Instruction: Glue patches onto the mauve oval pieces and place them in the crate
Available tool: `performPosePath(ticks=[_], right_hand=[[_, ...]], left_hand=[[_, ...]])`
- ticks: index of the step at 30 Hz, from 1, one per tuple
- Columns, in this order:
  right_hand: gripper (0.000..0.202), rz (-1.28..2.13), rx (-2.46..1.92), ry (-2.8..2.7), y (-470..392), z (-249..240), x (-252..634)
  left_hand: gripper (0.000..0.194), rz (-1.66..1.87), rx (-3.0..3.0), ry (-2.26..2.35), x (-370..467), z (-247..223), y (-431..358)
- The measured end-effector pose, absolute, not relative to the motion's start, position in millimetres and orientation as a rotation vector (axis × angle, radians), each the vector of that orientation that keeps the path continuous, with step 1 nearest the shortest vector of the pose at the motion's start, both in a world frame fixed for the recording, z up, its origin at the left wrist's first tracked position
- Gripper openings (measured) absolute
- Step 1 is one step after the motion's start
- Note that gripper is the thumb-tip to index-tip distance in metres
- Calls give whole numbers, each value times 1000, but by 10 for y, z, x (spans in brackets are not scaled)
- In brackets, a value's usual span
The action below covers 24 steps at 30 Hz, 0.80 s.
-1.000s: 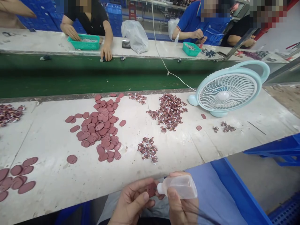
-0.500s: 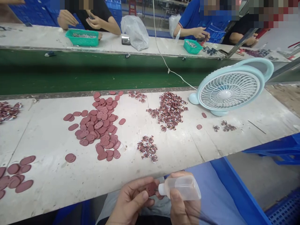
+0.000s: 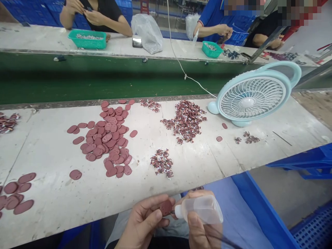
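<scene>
Between the fingers and thumb of my left hand point(image 3: 145, 218) is a reddish-brown oval disc point(image 3: 166, 207). My right hand point(image 3: 199, 224) is closed round a translucent squeeze bottle point(image 3: 201, 209), tipped on its side with its dark nozzle pointing left. The nozzle tip lies at the disc's lower right edge; whether it touches, I cannot tell. Beyond my hands, a small heap of brown pieces with white bits point(image 3: 162, 162) lies on the table. To its left spreads a big pile of similar oval discs point(image 3: 109, 136).
A larger heap of small brown pieces point(image 3: 189, 121) lies near a light-blue fan point(image 3: 254, 98) at the right. More discs point(image 3: 18, 193) lie at the lower left. A blue bin point(image 3: 267, 214) stands below the table edge. Across the green gap, other people work beside green baskets point(image 3: 88, 43).
The view has shifted slightly. My hands keep hold of the disc and bottle, the disc a little more turned towards me. Across the way, a co-worker's hands have come up closer together.
</scene>
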State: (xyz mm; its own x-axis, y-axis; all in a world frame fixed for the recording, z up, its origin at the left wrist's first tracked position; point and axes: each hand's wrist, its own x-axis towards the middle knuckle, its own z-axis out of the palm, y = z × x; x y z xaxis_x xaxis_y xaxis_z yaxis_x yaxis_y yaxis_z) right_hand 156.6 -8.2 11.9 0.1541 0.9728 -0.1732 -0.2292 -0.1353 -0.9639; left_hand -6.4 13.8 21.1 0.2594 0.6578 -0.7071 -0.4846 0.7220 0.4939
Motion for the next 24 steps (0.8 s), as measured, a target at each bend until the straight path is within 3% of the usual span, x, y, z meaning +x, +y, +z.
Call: performPosePath(ticks=[4,8,12,14,18,21,24], right_hand=[[29,1450,-1034,-380,230,163,1717],[40,1689,-745,151,609,169,1974],[59,1658,-632,183,692,60,2088],[56,1647,-695,48,628,39,2051],[21,1399,-1178,-740,500,28,1854],[23,958,-1557,-1440,523,-30,1706],[22,754,-1731,-1747,600,-100,1635]], left_hand=[[40,808,195,1054,-78,230,146],[39,820,208,1068,-123,230,157],[41,846,196,1109,-204,196,164],[40,864,195,1134,-252,184,171],[37,884,196,1148,-325,191,194],[37,903,197,1151,-344,198,208],[37,908,199,1154,-350,191,206]])
